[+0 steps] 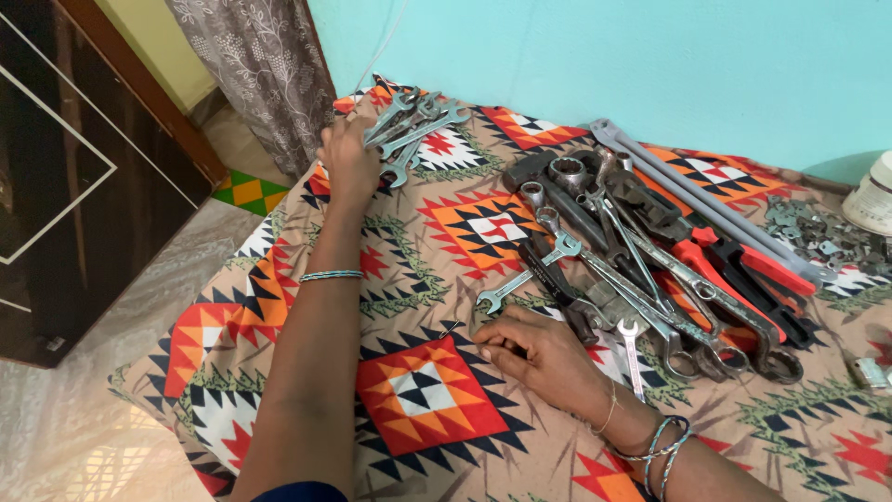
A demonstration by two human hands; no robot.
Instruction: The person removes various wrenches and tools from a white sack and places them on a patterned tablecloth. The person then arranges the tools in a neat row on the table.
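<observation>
**Steel spanners parted into two heaps on a patterned cloth**

Steel tools lie across a patterned cloth (437,400) of orange, black and cream diamonds, and the big tool heap (641,251) in the middle of it serves as the landmark. That heap mixes open-ended and ring spanners with red-handled pliers and a long grey bar, piled loosely and crossing one another, as unsorted tools do.

Well to the far left of the heap, near the cloth's top corner, sits a small bunch of spanners (413,130), fanned out with their handles gathered at one end. The left hand (348,163) rests on those gathered handles, fingers curled down over them; whether they actually clamp any one spanner cannot be told.

On the near side of the heap, the right hand (539,358) lies low on the cloth with fingers bent together, tips at the fabric, holding nothing visible. A single small spanner (520,284) lies just beyond it, apart from the heap's edge.

Right of the heap is a scatter of small metal pieces (818,228).
</observation>
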